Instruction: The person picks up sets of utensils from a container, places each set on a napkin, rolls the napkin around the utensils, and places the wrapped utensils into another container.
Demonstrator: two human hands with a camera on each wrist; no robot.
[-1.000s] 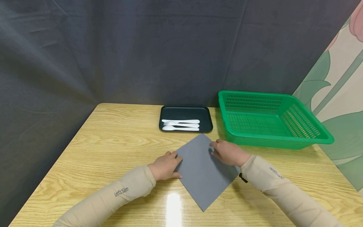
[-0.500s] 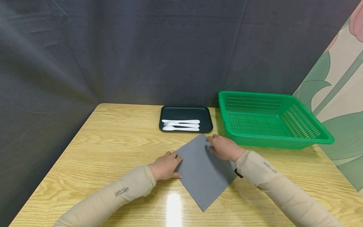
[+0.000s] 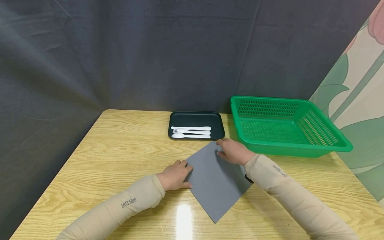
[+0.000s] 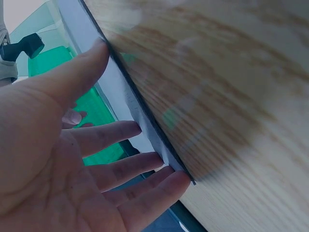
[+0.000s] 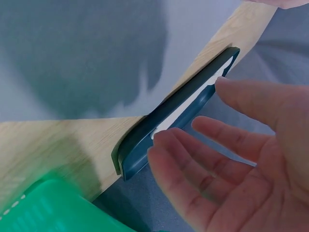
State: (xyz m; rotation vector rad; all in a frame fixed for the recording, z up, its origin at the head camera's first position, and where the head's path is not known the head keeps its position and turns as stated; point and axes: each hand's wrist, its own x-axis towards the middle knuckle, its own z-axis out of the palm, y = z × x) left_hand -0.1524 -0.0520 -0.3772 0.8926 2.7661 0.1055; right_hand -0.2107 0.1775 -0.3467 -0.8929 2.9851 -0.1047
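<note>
A grey square sheet (image 3: 214,191) lies flat on the wooden table, turned so a corner points at the person. My left hand (image 3: 175,176) rests at its left corner; in the left wrist view the spread, nearly straight fingers (image 4: 116,137) touch the sheet's edge. Over the far corner is my right hand (image 3: 235,152), its fingers (image 5: 186,159) loosely bent with nothing between them; whether the fingertips touch the sheet is unclear. Just beyond that corner stands a black tray (image 3: 195,118) holding a white knife (image 3: 196,128), fork (image 3: 196,132) and spoon (image 3: 193,136).
A large green plastic basket (image 3: 285,146) stands at the back right, close to the right hand. A dark grey curtain (image 3: 168,56) hangs behind the table (image 3: 120,143) and along its left side. At the right is a wall with painted flowers (image 3: 360,106).
My right hand has moved left and away from the person, along the sheet to its far corner. The left hand, the sheet and the tray have kept their places.
</note>
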